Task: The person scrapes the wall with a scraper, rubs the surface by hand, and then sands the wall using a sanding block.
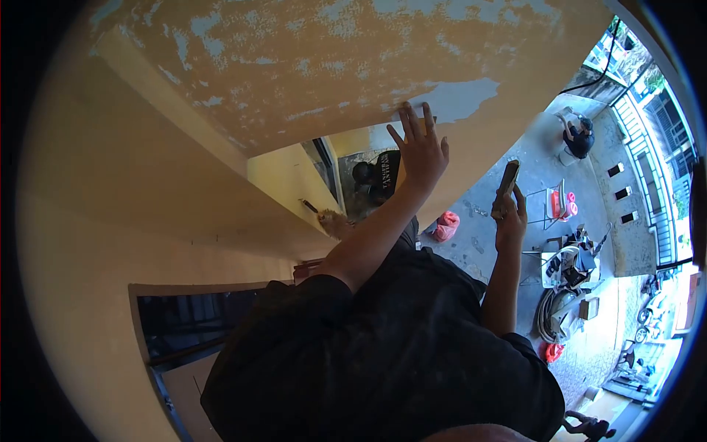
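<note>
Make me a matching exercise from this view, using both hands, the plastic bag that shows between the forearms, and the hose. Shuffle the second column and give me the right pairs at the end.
Column one
1. Left hand
2. Right hand
3. Plastic bag
4. Hose

Column two
A. Gripping a narrow tool
B. Coiled in loops
C. Fingers spread at the edge of a patchy painted surface
D. Pinkish red

Right pairs: 1-C, 2-A, 3-D, 4-B.
</note>
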`<state>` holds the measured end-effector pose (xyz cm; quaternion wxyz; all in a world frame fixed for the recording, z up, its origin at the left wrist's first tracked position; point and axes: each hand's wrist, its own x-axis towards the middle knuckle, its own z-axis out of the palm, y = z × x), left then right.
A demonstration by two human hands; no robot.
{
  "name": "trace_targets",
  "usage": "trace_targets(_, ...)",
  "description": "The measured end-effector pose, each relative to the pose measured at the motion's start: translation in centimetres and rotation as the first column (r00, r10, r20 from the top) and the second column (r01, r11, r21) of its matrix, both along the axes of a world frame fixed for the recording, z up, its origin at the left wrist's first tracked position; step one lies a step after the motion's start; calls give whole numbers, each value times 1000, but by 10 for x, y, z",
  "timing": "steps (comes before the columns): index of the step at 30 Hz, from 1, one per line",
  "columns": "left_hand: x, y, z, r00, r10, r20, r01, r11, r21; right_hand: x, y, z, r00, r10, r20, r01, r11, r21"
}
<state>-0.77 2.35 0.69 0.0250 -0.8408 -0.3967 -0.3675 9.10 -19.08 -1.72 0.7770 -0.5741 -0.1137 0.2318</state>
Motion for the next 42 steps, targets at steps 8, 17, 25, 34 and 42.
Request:
trace_targets(8,-9,2,-16,1000,-6,-17,5,999,-48,-7,6,-5,996,90,19,-89,995,-46)
trace_targets(17,-9,0,-16,998,-30,46,34,995,-90,-7,13,-6,997,76,0,-76,997,-30)
trace_targets(25,-12,-1,-14,997,-6,80,16,992,-128,-11,21,0,994,102,-43,-105,992,-66)
trace_targets(34,-17,-1,-21,994,-3,112,20,988,-156,-12,41,-4,988,152,-41,-155,984,-85)
trace_targets(42,-10,-11,-12,993,-11,116,36,976,-216,-10,60,-12,977,211,-36,-214,973,-85)
